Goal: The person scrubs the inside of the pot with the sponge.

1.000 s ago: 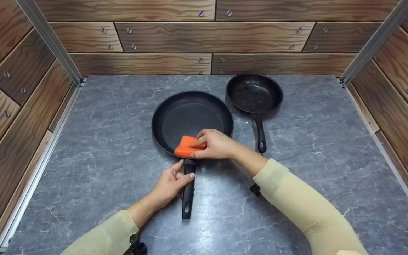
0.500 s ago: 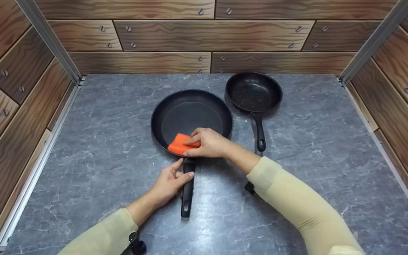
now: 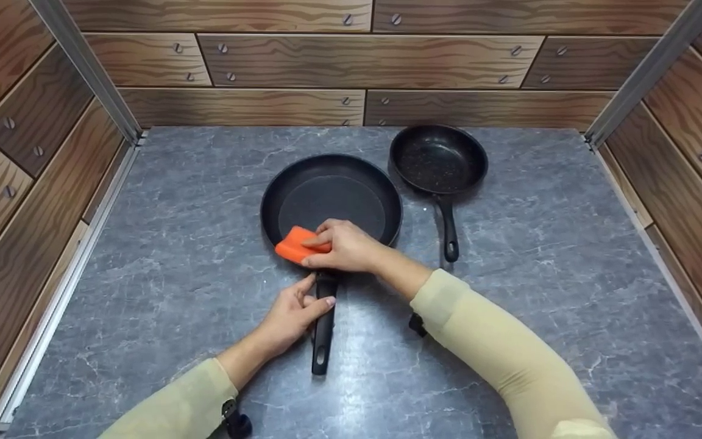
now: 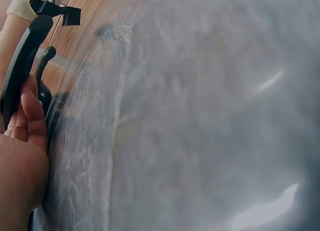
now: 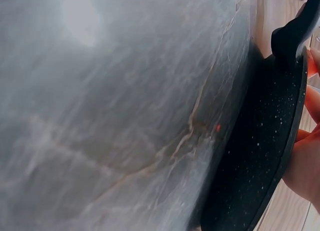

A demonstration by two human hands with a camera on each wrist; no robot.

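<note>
A large black frying pan (image 3: 333, 195) stands on the grey marbled table, its handle (image 3: 323, 338) toward the person. My left hand (image 3: 290, 317) grips that handle near the pan body, thumb on top; the left wrist view shows the fingers (image 4: 35, 116) around the handle (image 4: 25, 61). My right hand (image 3: 348, 247) pinches an orange sponge (image 3: 299, 245) against the near-left inner wall of the pan. In the right wrist view the speckled outer side of the pan (image 5: 260, 141) hides much of the right hand (image 5: 305, 161).
A smaller black frying pan (image 3: 438, 160) stands at the back right, its handle (image 3: 450, 235) pointing to the near side. Wood-patterned panels (image 3: 369, 61) wall the table (image 3: 174, 244) at the back and both sides, with metal rails (image 3: 77, 67) in the corners.
My right hand has slid the sponge leftward along the near inner wall of the large pan. The left hand keeps its grip on the handle, and both pans stay in place.
</note>
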